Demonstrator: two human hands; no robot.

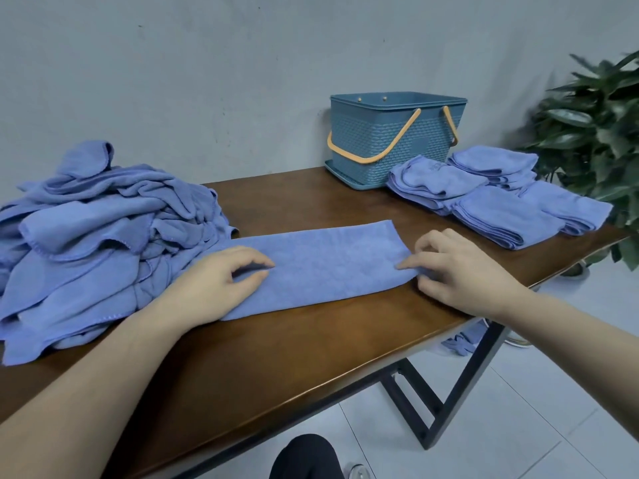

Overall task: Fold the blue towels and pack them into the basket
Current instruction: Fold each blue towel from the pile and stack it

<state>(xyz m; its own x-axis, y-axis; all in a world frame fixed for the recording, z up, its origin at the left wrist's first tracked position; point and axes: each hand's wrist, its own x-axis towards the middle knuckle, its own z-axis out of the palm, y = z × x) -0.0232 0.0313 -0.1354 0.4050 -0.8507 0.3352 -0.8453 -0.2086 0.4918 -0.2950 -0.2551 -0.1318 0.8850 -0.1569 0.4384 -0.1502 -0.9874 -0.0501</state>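
Observation:
A blue towel (pixel 321 264), folded into a long strip, lies flat across the middle of the wooden table (pixel 276 347). My left hand (pixel 218 281) rests on its left part with fingers loosely curved on the cloth. My right hand (pixel 460 267) pinches the strip's right end between thumb and fingers. A heap of unfolded blue towels (pixel 96 243) sits at the left. Folded blue towels (pixel 498 198) lie in stacks at the right. The teal basket (pixel 390 140) with orange handles stands at the back against the wall.
A leafy potted plant (pixel 598 126) stands beyond the table's right end. A blue cloth (pixel 463 340) lies on the tiled floor under the table, near its black metal legs. My dark-clothed knee (pixel 304 458) shows at the bottom edge.

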